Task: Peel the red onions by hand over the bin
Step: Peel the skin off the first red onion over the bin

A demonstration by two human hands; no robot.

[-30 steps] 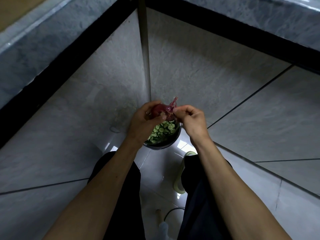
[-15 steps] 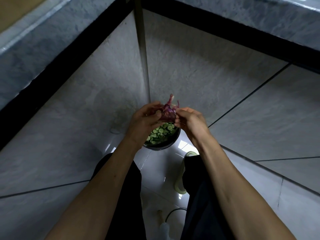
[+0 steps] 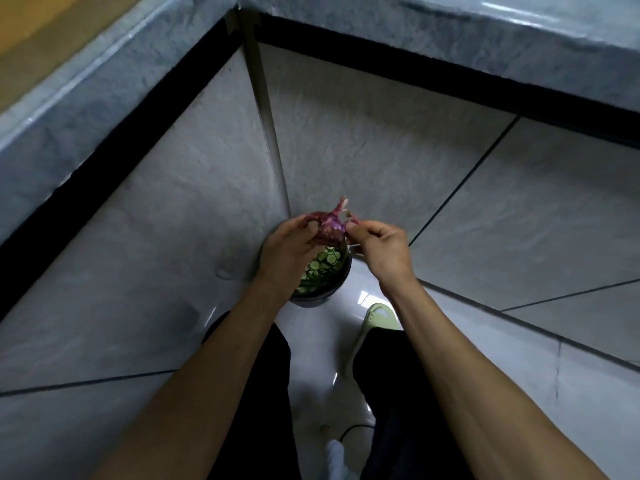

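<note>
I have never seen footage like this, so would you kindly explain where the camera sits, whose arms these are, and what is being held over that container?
There is no machine here: a person wears a wide-angle camera on the head, looking forward and down, so the two bare arms reaching in from the bottom are their own. The left hand grips a red onion. The right hand pinches a strip of skin at the onion's side. Both are held above a dark round bin standing on the pale floor in a corner of tiled walls. Inside the bin lie green round slices, probably cucumber. Below, you see the person's dark trousers and a light green slipper. The grey slabs along the top look like counter edges.
</note>
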